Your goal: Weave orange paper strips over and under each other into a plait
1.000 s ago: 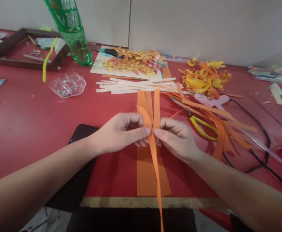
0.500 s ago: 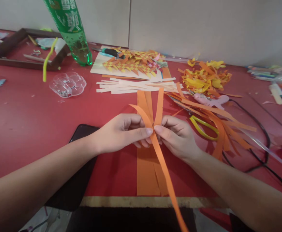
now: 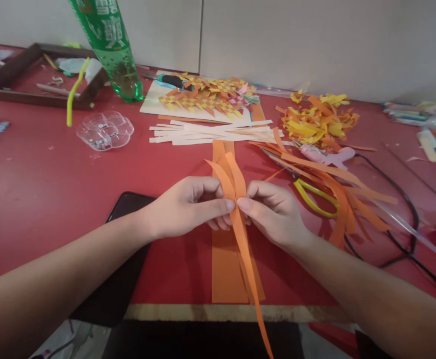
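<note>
Between both hands is an orange paper strip (image 3: 244, 249), its lower end hanging past the table's front edge. My left hand (image 3: 203, 204) pinches it with thumb and fingertips from the left. From the right, my right hand (image 3: 268, 209) pinches a second orange strip (image 3: 236, 172) close against the first, thumb tips nearly touching. Both upper ends curl above the fingers. Below the hands a wider orange paper piece (image 3: 225, 271) lies flat on the red table. How the strips meet under the thumbs is hidden.
A black phone (image 3: 124, 279) lies under my left forearm. Yellow-handled scissors (image 3: 315, 199) and loose orange strips (image 3: 347, 209) are at right, near a pink glue gun (image 3: 326, 154). Pale strips (image 3: 210, 133), a green bottle (image 3: 116, 65) and a clear dish (image 3: 105, 130) stand farther back.
The right-hand strip's upper end has tipped left toward the other strip. The long strip's hanging end has swung left. Both hands keep nearly the same place.
</note>
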